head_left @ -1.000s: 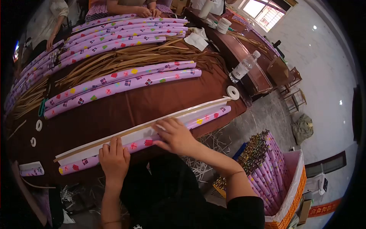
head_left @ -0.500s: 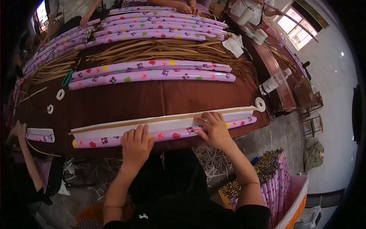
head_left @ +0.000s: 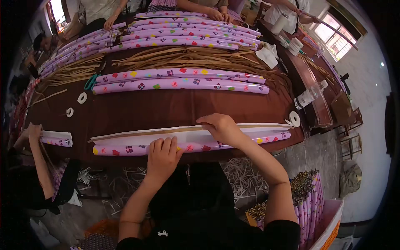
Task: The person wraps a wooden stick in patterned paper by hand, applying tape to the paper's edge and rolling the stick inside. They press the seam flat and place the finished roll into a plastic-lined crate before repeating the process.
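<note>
A sheet of purple patterned wrapping paper [head_left: 121, 150], white inside, lies partly rolled along the near table edge. A thin brown strip [head_left: 258, 126] runs along its far edge. My left hand [head_left: 163, 157] is bent over the front roll, fingers side by side and pressing it down. At the far edge, my right hand [head_left: 223, 130] has its thumb and fingers closed on the paper's edge near the strip; the fingertips are partly hidden. Beyond lie finished-looking purple rolls [head_left: 179, 84]. A white tape roll [head_left: 294, 119] sits by the right end.
Brown strips [head_left: 187, 58] and more purple rolls [head_left: 183, 31] cover the far table. Green-handled scissors [head_left: 90, 82], a tape roll [head_left: 82, 98] and a plastic bottle [head_left: 310, 96] lie around. A co-worker's hands [head_left: 33, 133] hold paper at left. A box [head_left: 333, 212] of rolls stands at lower right.
My right hand has shifted from the front roll to the paper's far edge. My left hand stays on the roll. The whole view has shifted slightly.
</note>
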{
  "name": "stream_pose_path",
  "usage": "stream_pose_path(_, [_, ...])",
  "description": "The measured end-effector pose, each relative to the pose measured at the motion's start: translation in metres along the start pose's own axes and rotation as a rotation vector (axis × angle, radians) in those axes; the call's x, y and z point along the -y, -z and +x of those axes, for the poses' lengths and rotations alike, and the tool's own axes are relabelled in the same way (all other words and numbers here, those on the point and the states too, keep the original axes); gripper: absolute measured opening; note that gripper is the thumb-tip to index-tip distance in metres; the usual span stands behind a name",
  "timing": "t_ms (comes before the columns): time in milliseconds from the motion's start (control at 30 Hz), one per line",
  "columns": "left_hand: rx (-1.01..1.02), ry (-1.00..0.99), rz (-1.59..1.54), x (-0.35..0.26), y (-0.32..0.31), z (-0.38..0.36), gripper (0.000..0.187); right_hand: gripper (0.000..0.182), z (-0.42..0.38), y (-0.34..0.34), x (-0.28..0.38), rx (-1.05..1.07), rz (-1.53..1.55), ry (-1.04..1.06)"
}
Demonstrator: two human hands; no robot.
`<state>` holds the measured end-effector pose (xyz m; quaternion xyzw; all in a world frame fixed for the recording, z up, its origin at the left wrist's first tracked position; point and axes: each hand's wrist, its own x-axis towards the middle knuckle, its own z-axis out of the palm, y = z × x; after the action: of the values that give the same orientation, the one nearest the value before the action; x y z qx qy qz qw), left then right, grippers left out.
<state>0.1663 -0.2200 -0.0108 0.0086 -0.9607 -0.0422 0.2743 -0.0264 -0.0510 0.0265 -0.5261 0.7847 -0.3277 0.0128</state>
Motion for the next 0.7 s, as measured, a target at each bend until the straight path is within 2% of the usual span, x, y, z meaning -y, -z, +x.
stream_pose_path(67, [0.008, -0.001, -0.003, 0.000, 0.000, 0.000, 0.045, 0.027, 0.002, 0.002, -0.007, 0.048, -0.050, 0.159])
stream_pose_path(200, [0.009, -0.010, 0.004, 0.000, 0.002, 0.002, 0.044, 0.027, 0.000, 0.008, -0.007, 0.088, -0.133, 0.260])
stream_pose_path(267, [0.008, -0.018, 0.007, 0.000, 0.002, 0.002, 0.044, 0.029, 0.000, 0.013, -0.003, 0.131, -0.346, 0.356])
stream_pose_path(400, [0.029, -0.019, 0.000, 0.001, 0.004, 0.003, 0.045, 0.028, 0.000, 0.016, -0.001, 0.087, -0.401, 0.420])
stream_pose_path(467, [0.028, -0.029, 0.005, 0.001, 0.004, 0.003, 0.046, 0.029, -0.001, 0.018, -0.004, 0.084, -0.116, 0.250])
stream_pose_path(500, [0.038, -0.025, -0.026, 0.002, 0.004, 0.002, 0.046, 0.029, -0.003, 0.015, -0.004, 0.077, -0.117, 0.253])
stream_pose_path(567, [0.032, -0.021, -0.042, 0.004, 0.008, 0.003, 0.047, 0.031, -0.006, 0.008, -0.001, -0.123, 0.608, -0.348])
stream_pose_path(600, [0.054, -0.019, -0.127, 0.004, 0.015, 0.005, 0.048, 0.034, -0.004, 0.020, 0.002, -0.234, 0.058, 0.009])
stream_pose_path(700, [0.091, -0.010, -0.213, 0.009, 0.027, 0.008, 0.050, 0.036, -0.017, 0.043, 0.029, -0.008, -0.355, 0.448])
